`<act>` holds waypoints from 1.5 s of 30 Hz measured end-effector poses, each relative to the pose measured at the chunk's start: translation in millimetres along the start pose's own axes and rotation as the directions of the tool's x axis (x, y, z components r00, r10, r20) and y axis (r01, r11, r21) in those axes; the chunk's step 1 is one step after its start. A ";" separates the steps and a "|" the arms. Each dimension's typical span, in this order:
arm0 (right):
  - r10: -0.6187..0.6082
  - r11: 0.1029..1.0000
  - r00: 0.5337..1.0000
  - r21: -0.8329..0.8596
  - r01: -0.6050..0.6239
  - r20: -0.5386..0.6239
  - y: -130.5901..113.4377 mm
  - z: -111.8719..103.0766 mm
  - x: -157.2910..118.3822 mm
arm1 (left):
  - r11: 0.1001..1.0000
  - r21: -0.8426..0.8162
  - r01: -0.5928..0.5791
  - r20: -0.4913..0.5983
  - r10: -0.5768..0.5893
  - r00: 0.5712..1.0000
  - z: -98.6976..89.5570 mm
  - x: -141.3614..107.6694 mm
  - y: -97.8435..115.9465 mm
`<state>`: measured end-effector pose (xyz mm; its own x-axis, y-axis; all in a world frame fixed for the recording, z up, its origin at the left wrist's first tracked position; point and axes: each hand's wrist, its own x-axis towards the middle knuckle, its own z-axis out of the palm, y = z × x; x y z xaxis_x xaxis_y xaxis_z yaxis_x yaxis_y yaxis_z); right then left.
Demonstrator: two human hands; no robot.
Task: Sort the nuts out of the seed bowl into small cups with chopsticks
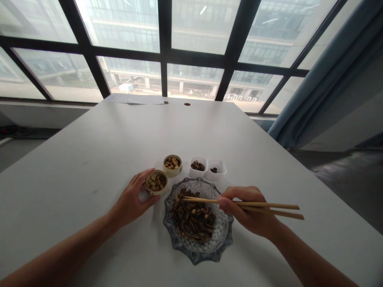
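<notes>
A pair of wooden chopsticks point(269, 205) is gripped in my right hand point(248, 207). Their tips reach into the left part of a scalloped glass bowl point(221, 239), among dark striped sunflower seeds point(191, 227) with a few pale nuts point(194, 211) mixed in. Whether the tips pinch a nut is too small to tell. My left hand point(131, 199) curls thumb and fingers around a small round cup point(156, 192) of pistachio-like nuts point(155, 182), just left of the bowl.
Behind stands a second round cup point(172, 171) of similar nuts. Beside it are two white square dishes, the left dish point(197, 173) holding seeds, the right dish point(220, 169) a few. Papers point(134, 99) lie at the far edge of the white table point(143, 127), before the windows.
</notes>
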<state>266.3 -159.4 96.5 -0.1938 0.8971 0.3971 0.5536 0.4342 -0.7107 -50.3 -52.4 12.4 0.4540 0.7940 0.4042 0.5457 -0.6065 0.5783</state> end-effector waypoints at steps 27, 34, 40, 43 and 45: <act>0.307 0.870 0.935 0.452 -0.198 -0.180 28.1 5.7 -0.8 | 1.000 0.002 -0.007 -0.009 0.007 1.000 1.1 -0.6 -1.6; 0.293 0.917 0.776 0.394 -0.063 -0.558 37.6 -1.9 2.8 | 1.000 0.002 -0.014 -0.018 0.014 1.000 2.0 -0.6 -2.9; -0.076 0.997 0.848 -0.057 0.054 -0.524 40.1 -10.6 -0.1 | 1.000 -0.004 -0.002 -0.013 0.002 1.000 2.5 -0.7 -3.1; -0.088 0.996 0.832 -0.055 0.070 -0.547 37.8 -10.3 -0.8 | 1.000 -0.012 -0.009 -0.005 0.009 1.000 2.6 -0.4 -2.4; -0.071 0.996 0.834 0.004 0.087 -0.547 33.9 -9.2 -2.5 | 1.000 -0.015 -0.017 -0.003 0.017 1.000 2.6 -0.3 -1.9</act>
<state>292.9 -147.6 76.7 0.2420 0.6726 0.6993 0.5315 0.5111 -0.6755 -49.7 -51.7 9.4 0.4607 0.7839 0.4162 0.5274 -0.6190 0.5820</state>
